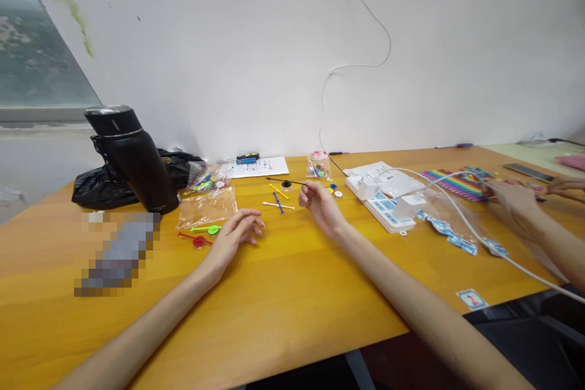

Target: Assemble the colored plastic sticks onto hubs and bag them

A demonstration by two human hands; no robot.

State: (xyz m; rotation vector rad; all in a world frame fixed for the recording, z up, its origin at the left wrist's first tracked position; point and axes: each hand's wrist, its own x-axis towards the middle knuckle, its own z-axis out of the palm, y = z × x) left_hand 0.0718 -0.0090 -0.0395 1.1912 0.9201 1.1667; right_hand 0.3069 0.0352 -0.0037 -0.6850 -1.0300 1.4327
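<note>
My right hand (pixel 319 203) is closed in a pinch on a thin black stick with a round disc (pixel 286 183), held just above the yellow table (pixel 283 292). My left hand (pixel 237 233) rests on the table with its fingers loosely curled and apart, holding nothing. Just left of it lie a green stick (pixel 208 229) and a red stick (pixel 196 240). Between my hands lie a blue stick (pixel 278 202), a white stick (pixel 276 205) and a yellow stick (pixel 277 189).
A black flask (pixel 132 158) stands at the left on a black bag (pixel 100 186). Clear plastic bags (pixel 206 206) lie beside it, a paper sheet (pixel 260 166) behind. A white power strip (pixel 381 195) with a cable sits right. Another person's hands (pixel 516 198) work at rainbow strips (pixel 450 183).
</note>
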